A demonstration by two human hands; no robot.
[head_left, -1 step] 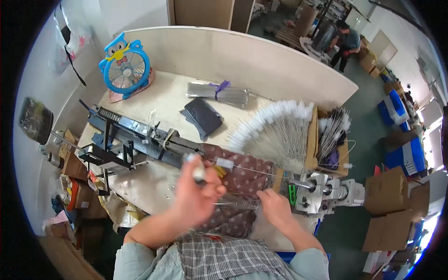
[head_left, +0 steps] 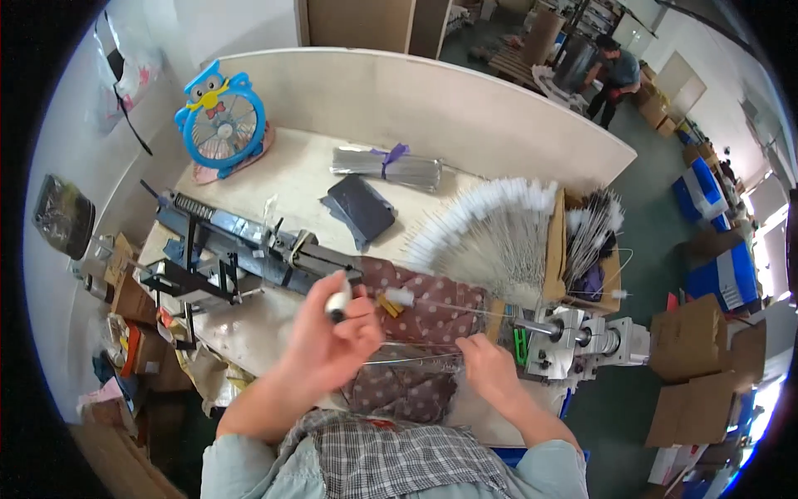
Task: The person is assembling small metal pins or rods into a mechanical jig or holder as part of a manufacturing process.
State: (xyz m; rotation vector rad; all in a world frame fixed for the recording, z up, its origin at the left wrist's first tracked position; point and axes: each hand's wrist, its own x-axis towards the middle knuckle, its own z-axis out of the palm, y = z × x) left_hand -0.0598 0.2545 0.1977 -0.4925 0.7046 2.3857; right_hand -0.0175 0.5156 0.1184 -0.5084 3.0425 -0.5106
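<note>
We hold a white-and-black object (head_left: pixel 337 305) in our half-curled left hand (head_left: pixel 326 337); our right hand (head_left: pixel 489 366) bunches its fingers at thin wires (head_left: pixel 411 361); we cannot confirm its grip.

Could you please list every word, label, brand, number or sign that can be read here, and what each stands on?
None can be read.
Reddish print on the plastic bag, upper left: too blurred.
Pale patch on the carton, lower left: too small.
White-and-black object in the left hand: no legible marking.
</note>
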